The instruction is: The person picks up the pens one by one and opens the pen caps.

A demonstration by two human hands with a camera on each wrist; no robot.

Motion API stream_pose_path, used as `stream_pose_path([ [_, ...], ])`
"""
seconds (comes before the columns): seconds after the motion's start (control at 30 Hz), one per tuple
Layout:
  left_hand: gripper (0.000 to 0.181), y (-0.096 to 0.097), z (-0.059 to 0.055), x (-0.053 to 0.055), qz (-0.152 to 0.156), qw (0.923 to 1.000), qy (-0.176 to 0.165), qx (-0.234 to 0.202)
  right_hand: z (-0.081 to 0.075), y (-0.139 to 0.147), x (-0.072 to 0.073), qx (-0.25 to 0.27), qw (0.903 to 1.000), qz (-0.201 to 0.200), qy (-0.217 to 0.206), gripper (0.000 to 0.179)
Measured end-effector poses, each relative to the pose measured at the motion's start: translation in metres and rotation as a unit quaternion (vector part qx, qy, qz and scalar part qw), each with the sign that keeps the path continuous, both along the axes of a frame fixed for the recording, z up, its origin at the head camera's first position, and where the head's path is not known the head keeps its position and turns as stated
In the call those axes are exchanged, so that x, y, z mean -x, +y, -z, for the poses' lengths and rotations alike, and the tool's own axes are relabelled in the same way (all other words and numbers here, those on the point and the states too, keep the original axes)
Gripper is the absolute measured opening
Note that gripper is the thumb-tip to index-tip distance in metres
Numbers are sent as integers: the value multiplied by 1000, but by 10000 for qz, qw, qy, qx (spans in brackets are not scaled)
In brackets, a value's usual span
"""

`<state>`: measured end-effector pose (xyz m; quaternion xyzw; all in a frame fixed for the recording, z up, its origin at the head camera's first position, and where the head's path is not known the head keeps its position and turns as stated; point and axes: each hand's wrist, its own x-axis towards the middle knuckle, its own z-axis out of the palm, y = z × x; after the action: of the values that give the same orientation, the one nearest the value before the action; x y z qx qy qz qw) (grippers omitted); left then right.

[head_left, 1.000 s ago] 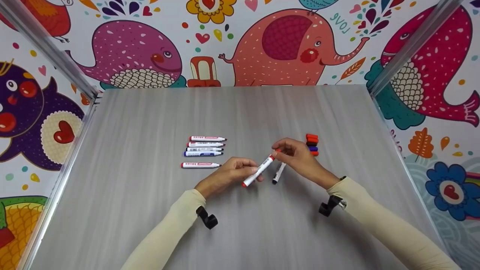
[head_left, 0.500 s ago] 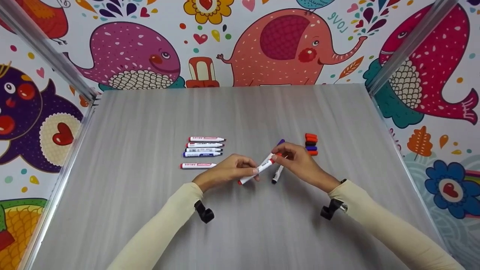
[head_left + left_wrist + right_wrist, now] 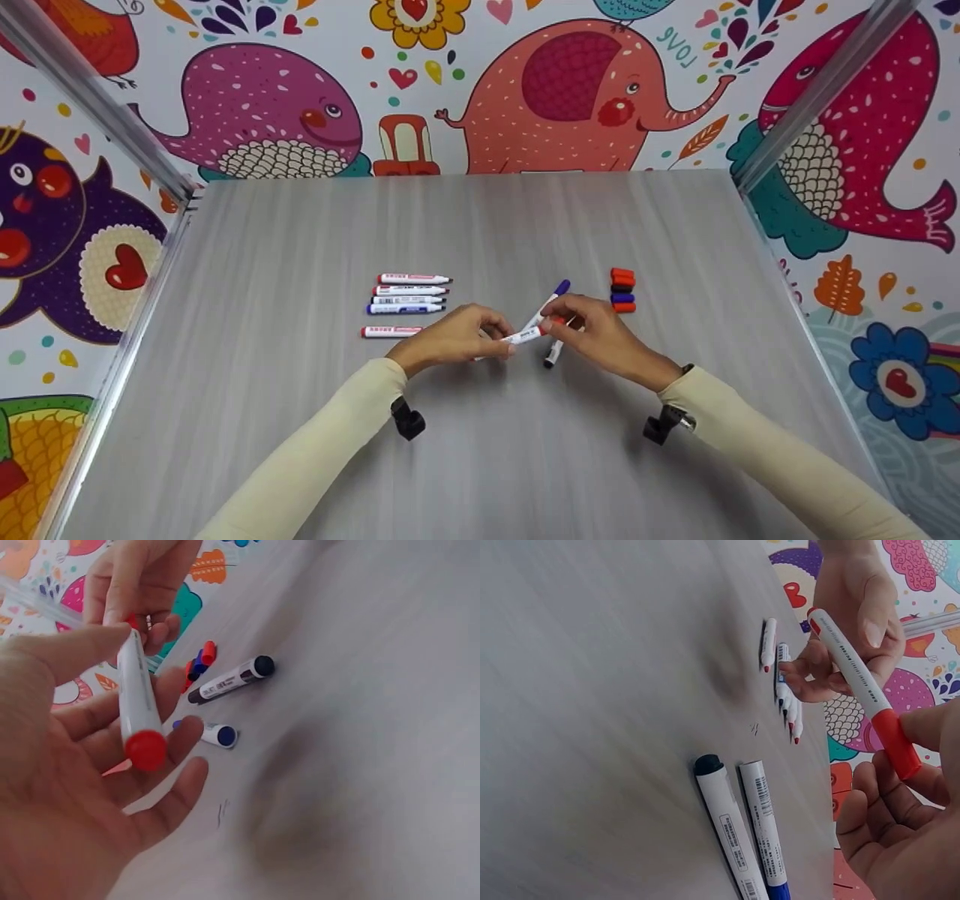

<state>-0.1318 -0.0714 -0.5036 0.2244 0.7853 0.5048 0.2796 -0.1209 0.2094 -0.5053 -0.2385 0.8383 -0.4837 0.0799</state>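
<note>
Above the table, a white whiteboard marker (image 3: 526, 335) with a red cap (image 3: 895, 742) and red end plug is held between both hands. The left hand (image 3: 448, 337) pinches its barrel between thumb and fingers, the plug end pointing back toward the wrist in the left wrist view. The right hand (image 3: 600, 330) pinches the red cap with thumb and fingertips. Beneath the hands, a black marker (image 3: 727, 817) and a blue-capped marker (image 3: 763, 825) lie side by side on the table, partly hidden by the right hand in the head view.
Left of the hands lie several uncapped markers in a row (image 3: 409, 290), tips facing right; another uncapped marker (image 3: 390, 331) lies nearer, its tip behind the left hand. Loose red, black and blue caps (image 3: 622, 289) are lined up at the right. Printed walls border the grey table (image 3: 300, 232).
The held marker has swung to a flatter angle, its plug end now mostly behind the left hand. Both hands shifted slightly, uncovering the blue-capped marker on the table.
</note>
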Motion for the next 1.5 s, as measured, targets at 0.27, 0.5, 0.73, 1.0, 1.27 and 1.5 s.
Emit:
stream_pose_path([
  [0.27, 11, 6, 4, -2, 41, 9923, 1154, 442, 8, 1, 2, -120, 9989, -396, 232, 19],
  [0.5, 11, 9, 6, -6, 64, 9804, 1802, 794, 10, 0, 0, -242, 9972, -681, 164, 18],
  [0.73, 8, 8, 7, -14, -27, 9647, 2397, 1095, 14, -1, 1, -268, 9952, -946, 13, 16],
  [1.0, 9, 2, 9, -22, 54, 9492, 2918, 1176, 17, -5, 0, -476, 9917, -1191, 66, 15],
  [1.27, 12, -1, 11, -27, 346, 8851, 4379, 1536, 18, -6, -2, -319, 9905, -1315, 263, 12],
  [1.5, 17, -1, 11, -29, 476, 8928, 4268, 1363, 17, -6, -3, -158, 9912, -1288, 240, 15],
])
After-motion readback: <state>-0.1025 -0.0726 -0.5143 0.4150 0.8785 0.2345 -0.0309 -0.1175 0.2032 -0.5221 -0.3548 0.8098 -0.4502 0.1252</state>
